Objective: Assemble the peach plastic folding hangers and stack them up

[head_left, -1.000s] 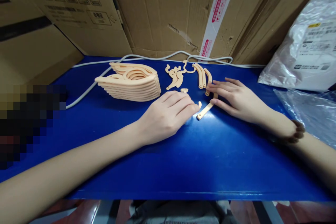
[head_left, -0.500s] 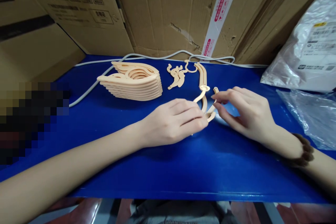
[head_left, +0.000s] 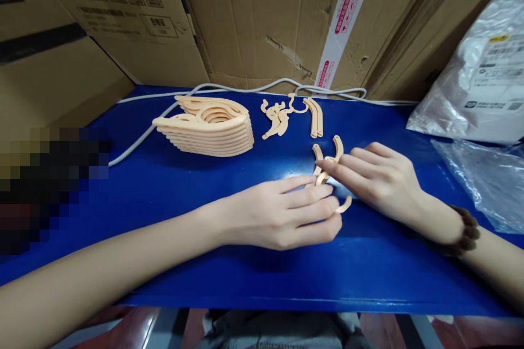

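Observation:
My left hand (head_left: 282,210) is closed around a beige plastic piece (head_left: 344,205), whose curved end sticks out past the fingers. My right hand (head_left: 376,174) has its fingertips pressed together on a small beige part (head_left: 323,176) where both hands meet. Just beyond them two curved strips, one on the left (head_left: 317,154) and one on the right (head_left: 338,147), lie on the blue table. The fingers hide how the held pieces are joined.
A stack of beige hanger-like pieces (head_left: 208,128) stands at the left. Small hooks (head_left: 276,120) and narrow strips (head_left: 315,117) lie behind the hands. A white cable (head_left: 245,89), cardboard (head_left: 262,22) and plastic-wrapped package (head_left: 475,82) line the back.
The rounded piece has come away from the narrow strips towards me. My left hand has shifted right and nearer; my right fingertips have moved left onto the small part.

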`<state>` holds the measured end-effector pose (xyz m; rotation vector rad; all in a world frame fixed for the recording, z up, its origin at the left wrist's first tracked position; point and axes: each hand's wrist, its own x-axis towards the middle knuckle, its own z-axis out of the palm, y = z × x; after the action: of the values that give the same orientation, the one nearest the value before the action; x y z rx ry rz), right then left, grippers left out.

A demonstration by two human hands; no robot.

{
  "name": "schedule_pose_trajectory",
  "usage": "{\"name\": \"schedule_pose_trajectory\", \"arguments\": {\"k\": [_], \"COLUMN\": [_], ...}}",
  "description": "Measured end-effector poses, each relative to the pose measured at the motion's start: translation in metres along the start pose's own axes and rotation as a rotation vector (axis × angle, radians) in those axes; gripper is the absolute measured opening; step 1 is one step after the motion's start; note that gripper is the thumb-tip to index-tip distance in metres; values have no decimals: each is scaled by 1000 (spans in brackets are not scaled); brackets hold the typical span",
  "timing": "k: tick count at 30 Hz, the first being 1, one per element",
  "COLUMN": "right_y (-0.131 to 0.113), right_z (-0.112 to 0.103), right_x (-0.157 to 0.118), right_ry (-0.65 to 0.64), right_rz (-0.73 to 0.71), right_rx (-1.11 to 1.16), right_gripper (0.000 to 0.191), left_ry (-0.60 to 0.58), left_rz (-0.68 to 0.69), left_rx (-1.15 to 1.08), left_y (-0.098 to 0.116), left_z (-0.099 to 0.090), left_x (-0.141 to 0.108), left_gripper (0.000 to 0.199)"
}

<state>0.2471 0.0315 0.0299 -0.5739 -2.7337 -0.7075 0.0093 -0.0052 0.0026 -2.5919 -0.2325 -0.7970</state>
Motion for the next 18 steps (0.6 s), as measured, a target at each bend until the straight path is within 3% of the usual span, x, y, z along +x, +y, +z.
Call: {"name": "schedule_pose_trajectory", "arguments": {"k": [5, 8, 13, 18], "right_y": [20, 31, 36, 25], "right_z": [11, 14, 23, 27], "right_x": [-7, -7, -6, -4], "right_ry": [43, 67, -2, -142], "right_rz": [387, 539, 632, 663], "right_rx": [328, 372, 362, 360], "right_gripper": [24, 25, 32, 38], "left_ry": [-61, -155, -272, -205], "left_rz": [-158, -252, -339, -348], "left_rx": [-59, -135, -262, -215], "left_y": [-5, -6, -7, -7], "left_z": [0, 7, 13, 7], "left_x": [-4, -6, -9, -6], "left_gripper": [35, 35, 37, 37]}}
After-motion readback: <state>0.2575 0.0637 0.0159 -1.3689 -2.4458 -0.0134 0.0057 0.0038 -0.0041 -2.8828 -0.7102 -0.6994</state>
